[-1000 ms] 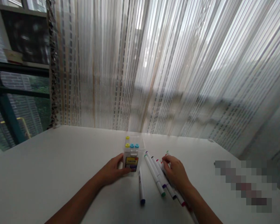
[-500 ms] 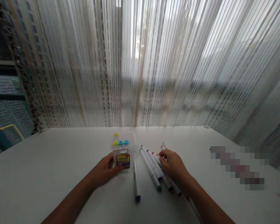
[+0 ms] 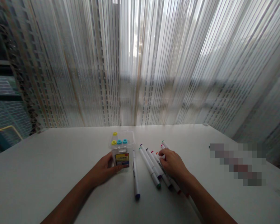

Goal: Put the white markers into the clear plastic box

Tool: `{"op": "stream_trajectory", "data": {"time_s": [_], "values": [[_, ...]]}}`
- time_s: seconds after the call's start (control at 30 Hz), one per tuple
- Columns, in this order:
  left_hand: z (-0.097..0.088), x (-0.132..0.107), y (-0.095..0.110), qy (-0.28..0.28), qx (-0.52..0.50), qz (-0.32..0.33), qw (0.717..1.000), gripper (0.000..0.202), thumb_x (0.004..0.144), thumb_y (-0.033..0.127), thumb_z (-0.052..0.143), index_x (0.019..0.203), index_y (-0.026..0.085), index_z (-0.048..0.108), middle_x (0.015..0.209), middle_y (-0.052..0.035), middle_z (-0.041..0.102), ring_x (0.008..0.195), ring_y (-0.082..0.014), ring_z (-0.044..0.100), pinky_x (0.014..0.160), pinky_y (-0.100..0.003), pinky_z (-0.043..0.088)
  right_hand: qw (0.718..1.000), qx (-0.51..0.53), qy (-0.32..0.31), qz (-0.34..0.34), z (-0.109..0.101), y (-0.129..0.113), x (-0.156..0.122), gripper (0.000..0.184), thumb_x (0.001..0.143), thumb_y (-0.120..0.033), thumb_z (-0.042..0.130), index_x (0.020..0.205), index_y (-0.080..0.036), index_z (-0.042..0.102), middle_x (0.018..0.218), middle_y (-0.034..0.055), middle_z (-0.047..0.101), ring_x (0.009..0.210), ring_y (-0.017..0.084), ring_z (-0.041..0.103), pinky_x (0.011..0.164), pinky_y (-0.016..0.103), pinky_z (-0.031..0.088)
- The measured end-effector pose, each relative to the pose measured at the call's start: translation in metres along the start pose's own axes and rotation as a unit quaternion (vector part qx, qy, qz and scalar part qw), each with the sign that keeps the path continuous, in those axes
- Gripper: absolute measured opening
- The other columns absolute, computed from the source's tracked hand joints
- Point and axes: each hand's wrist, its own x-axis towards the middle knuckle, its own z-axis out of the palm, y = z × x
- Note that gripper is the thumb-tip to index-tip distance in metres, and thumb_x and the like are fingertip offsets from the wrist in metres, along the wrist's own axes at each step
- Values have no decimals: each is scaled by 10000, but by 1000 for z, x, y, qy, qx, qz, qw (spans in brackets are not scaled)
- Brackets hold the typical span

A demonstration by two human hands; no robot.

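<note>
My left hand is wrapped round the lower left side of a clear plastic marker case. The case stands upright with a yellow and dark label on its front; yellow and blue marker ends show at its top. On the table to its right lie several white markers with coloured tips, side by side at a slant. My right hand rests over the right part of this group, thumb and fingers closed at an orange-tipped marker, partly hidden by the hand. One blue-ended marker lies apart, close beside the case.
The white table reaches back to a striped sheer curtain. A pixelated patch hides something at the right of the table. At the far left, a window shows a brick wall outside.
The view has shifted slightly. Both hands, the case and the markers stay in nearly the same places relative to each other.
</note>
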Motion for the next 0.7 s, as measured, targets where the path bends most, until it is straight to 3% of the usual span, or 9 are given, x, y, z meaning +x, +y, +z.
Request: {"op": "stream_trajectory", "data": {"time_s": [0.7], "values": [[-1,0,-4,3,8,2,1000,504,719,469,809,1117,189,677,1213,-118,728,1113,-330,677,1043,-492,488,1000,0,-14,6,0,0,-1,295,838,-91,501,1045,-156,702,1108,124,716,1073,242,640,917,311,427]]}}
